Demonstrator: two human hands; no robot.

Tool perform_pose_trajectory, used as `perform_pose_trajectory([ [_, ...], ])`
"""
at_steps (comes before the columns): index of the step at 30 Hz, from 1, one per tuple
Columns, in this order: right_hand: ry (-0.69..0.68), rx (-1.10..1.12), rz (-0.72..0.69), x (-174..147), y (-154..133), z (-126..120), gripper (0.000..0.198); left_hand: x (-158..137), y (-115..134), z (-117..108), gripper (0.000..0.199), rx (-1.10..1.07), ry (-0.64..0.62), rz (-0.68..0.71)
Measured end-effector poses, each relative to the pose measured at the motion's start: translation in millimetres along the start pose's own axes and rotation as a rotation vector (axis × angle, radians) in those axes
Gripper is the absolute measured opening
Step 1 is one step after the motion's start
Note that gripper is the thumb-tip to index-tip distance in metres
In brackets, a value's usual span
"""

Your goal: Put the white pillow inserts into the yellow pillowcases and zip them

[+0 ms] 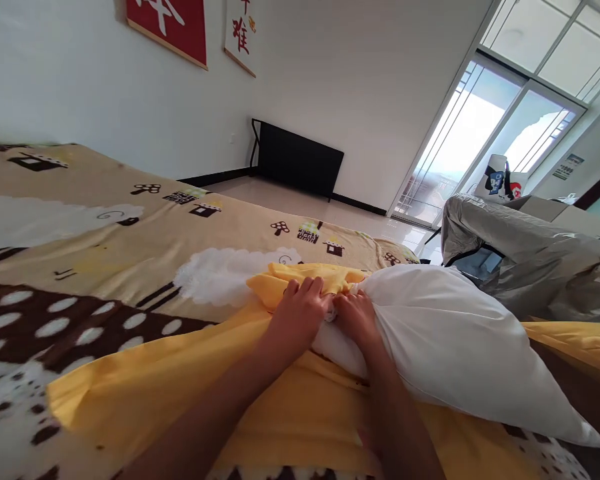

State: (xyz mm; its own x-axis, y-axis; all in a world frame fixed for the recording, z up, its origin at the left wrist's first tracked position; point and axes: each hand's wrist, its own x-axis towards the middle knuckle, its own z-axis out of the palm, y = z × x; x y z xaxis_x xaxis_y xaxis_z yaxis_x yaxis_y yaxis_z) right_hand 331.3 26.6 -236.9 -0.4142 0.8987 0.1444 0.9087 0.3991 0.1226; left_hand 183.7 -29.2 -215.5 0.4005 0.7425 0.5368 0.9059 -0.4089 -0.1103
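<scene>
A white pillow (455, 327) lies on the right, its near end bunched up under my right hand (357, 313). The fingers of that hand are closed on the gathered white fabric. Beside it, my left hand (303, 307) is closed on a yellow pillowcase (180, 373), whose edge is bunched around the pillow's end. Both hands almost touch each other. More of the yellow cloth spreads flat beneath my forearms and to the left. Exactly where the pillow's end meets the pillowcase opening is partly hidden by my fingers.
A patterned blanket (220, 230) with sheep and mushroom prints covers the bed. Beyond its far edge, a black panel (297, 160) leans by the wall. On the right stand grey plastic-covered furniture (540, 247) and a printed white bag (500, 180), near a sliding glass door (480, 133).
</scene>
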Motion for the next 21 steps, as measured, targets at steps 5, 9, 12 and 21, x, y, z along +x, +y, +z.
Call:
perform_pose_trajectory([
  [5, 0.001, 0.025, 0.064, 14, 9, 3, 0.028, -4, 21, 3, 0.03, 0.095, -0.001, 0.04],
  [9, -0.004, 0.073, 0.129, 25, 29, -10, 0.025, -6, 5, -16, 0.054, 0.057, -0.016, -0.121],
  [12, -0.01, 0.125, 0.126, 34, 42, -29, 0.025, -7, -8, -36, 0.039, -0.049, -0.096, -0.368],
  [21, -0.067, 0.141, -0.081, 14, 3, -50, 0.051, 0, -23, -30, 0.034, -0.375, -0.125, -0.444],
])
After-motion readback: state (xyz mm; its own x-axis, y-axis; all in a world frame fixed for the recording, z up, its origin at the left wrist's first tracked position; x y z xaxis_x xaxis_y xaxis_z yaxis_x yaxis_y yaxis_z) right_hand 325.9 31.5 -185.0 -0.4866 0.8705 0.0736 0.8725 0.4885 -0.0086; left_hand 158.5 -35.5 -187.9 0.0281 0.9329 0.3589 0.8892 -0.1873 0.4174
